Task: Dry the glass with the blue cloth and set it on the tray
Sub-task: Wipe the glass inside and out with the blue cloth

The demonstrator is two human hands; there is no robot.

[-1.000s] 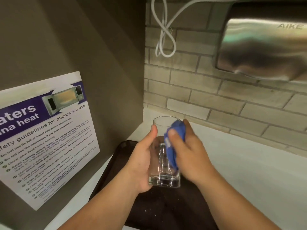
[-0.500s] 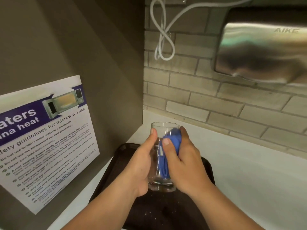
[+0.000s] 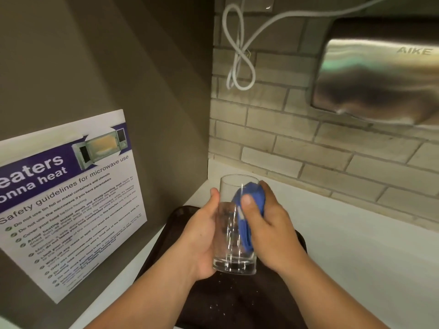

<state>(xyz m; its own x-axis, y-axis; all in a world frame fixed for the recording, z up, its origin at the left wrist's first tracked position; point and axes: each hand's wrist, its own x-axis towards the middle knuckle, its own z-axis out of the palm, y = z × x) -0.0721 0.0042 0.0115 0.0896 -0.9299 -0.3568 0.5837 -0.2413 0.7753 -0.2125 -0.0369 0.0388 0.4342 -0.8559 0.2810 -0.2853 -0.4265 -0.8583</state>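
A clear tall glass (image 3: 229,233) is held upright above the dark brown tray (image 3: 228,302). My left hand (image 3: 200,236) wraps around its left side, thumb near the rim. My right hand (image 3: 270,229) presses a bunched blue cloth (image 3: 247,214) against the glass's right side, thumb on the cloth. The cloth runs from just below the rim down to near the thick base. Whether the base touches the tray, I cannot tell.
The tray lies on a white counter (image 3: 356,257) in a corner. A grey panel with a microwave safety poster (image 3: 69,200) stands at left. A brick wall behind carries a looped white cable (image 3: 237,55) and a steel hand dryer (image 3: 380,74).
The cloth and my right hand have slid a little along the glass's right side. The glass stays in my left hand at nearly the same spot above the tray.
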